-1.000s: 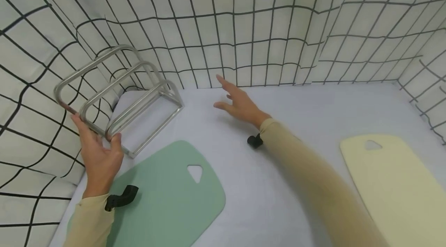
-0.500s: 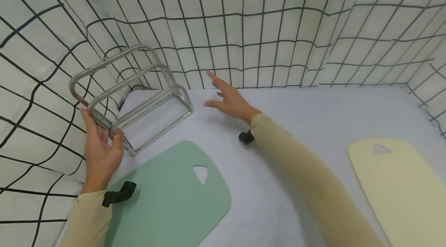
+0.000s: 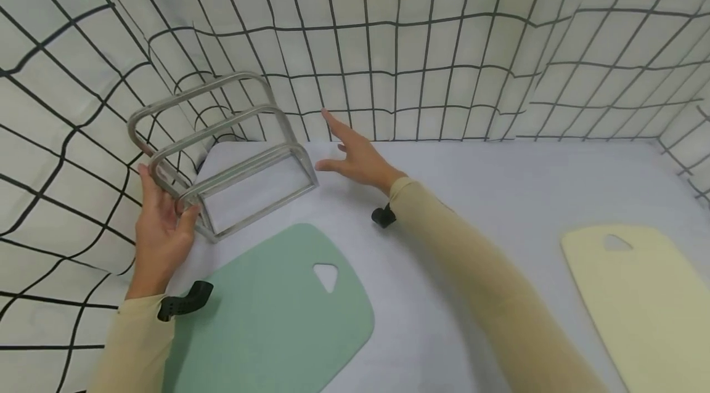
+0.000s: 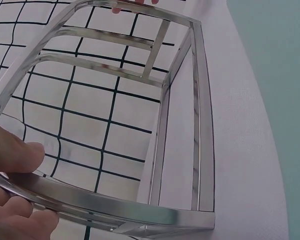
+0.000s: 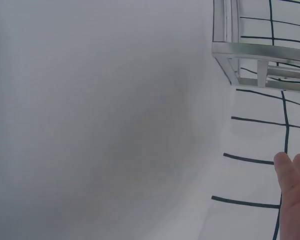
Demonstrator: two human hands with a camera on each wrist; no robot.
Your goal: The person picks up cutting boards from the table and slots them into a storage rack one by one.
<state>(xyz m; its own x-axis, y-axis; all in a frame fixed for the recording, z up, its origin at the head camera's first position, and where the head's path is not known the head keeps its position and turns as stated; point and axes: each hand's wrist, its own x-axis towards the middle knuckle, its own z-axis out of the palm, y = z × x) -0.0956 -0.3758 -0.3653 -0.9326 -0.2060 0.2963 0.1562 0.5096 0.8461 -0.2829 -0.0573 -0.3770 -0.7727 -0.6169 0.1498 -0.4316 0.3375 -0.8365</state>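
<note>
In the head view, my left hand (image 3: 163, 230) grips the left end of a metal rack (image 3: 238, 168) of three rounded hoops on a rectangular base. The left wrist view has the thumb (image 4: 20, 156) on one side of the bent bar and curled fingers on the other. My right hand (image 3: 355, 156) reaches toward the rack's right end, its fingers extended and thumb apart. In the right wrist view, the right hand (image 5: 296, 200) stands clear of the rack (image 5: 260, 52). Whether the rack's base lies fully on the table is unclear.
A green cutting board (image 3: 283, 313) lies in front of the rack on the white tabletop (image 3: 444, 294). Off to the right is a pale yellow cutting board (image 3: 638, 307). White walls with a black grid (image 3: 371, 48) enclose the back and sides.
The right hand has moved left, narrowing the gap to the rack's right end. The rack, held by the left hand, has shifted slightly right; the whole head view has also shifted.
</note>
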